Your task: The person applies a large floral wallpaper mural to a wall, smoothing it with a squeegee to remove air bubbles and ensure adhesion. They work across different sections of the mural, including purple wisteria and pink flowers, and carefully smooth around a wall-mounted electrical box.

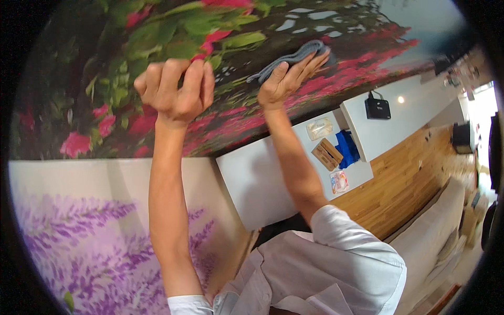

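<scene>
My right hand (289, 80) presses a folded grey-blue cloth (291, 59) flat against a wall mural (220, 92) of pink flowers, green leaves and dark water. The cloth bulges in a loop above the fingers. To its left, my left hand (179, 88) is curled into a fist in front of the same mural. Nothing shows between its fingers. I cannot tell whether the knuckles touch the surface.
Below the mural runs a white cabinet top (252, 185) with a tissue pack (319, 128), a cardboard box (327, 154), a blue cloth or bag (347, 149) and a printed packet (339, 182). A black device (377, 108) sits on the higher white surface (413, 102). A beige sofa (425, 220) stands on the wooden floor (393, 169).
</scene>
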Available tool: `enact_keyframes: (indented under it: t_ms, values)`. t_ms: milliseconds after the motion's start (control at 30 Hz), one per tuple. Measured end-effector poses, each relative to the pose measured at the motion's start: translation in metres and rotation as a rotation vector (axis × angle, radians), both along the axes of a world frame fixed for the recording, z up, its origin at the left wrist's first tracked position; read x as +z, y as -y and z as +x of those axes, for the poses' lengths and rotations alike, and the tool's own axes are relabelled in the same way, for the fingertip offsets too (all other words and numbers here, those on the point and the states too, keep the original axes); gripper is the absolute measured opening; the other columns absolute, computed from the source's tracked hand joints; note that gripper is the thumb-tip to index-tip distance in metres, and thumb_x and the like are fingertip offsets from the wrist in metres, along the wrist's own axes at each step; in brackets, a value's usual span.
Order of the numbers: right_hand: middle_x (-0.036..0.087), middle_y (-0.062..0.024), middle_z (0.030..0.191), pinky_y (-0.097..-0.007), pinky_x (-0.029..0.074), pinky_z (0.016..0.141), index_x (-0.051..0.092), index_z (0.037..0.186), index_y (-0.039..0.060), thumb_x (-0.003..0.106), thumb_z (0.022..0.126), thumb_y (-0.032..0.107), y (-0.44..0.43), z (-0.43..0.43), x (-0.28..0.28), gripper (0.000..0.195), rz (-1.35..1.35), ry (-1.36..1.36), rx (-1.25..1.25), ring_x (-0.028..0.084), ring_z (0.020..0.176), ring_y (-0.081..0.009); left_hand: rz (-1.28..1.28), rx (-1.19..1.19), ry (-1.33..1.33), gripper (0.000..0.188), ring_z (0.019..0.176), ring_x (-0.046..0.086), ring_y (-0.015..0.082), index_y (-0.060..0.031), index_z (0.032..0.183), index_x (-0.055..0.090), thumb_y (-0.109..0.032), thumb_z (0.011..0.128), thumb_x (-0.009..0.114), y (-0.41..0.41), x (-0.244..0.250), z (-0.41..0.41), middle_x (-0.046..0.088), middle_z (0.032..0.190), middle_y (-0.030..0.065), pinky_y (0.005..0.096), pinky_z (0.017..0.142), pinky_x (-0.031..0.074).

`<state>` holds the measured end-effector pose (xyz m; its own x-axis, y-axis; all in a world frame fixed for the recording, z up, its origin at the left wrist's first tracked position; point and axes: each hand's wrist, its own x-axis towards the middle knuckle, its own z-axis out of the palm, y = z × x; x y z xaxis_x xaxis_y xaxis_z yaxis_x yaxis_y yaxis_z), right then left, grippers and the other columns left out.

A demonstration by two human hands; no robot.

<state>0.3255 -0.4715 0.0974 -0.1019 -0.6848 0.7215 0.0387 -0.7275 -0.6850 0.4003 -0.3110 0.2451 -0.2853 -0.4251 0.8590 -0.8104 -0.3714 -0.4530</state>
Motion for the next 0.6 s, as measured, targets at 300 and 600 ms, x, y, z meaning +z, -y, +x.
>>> enact_keyframes:
  t_ms: [300, 600]
  values:
    - [0.043, 0.0012, 0.165, -0.0541, 0.001, 0.128, 0.064, 0.144, 0.0325, 0.055, 0.096, 0.029, 0.053, -0.029, -0.039, 0.048, -1.197, -0.503, 0.157, 0.028, 0.157, -0.0287, -0.009, 0.116, 0.005, 0.012, 0.072, 0.052, 0.0197, -0.0167, 0.075, 0.069, -0.019, 0.078, 0.080, 0.002, -0.001, -0.016, 0.057, 0.078, -0.0030, 0.0353, 0.067, 0.035]
    - [0.008, -0.0028, 0.176, -0.0435, -0.001, 0.132, 0.033, 0.164, 0.0211, 0.043, 0.104, 0.037, 0.086, -0.049, -0.164, 0.063, -1.972, -1.153, 0.502, 0.004, 0.162, -0.0184, -0.194, 0.276, -0.815, 0.007, 0.085, 0.061, 0.0334, -0.0063, 0.092, 0.069, -0.013, 0.091, 0.071, 0.018, -0.101, -0.120, 0.066, 0.093, 0.0104, 0.0440, 0.074, 0.049]
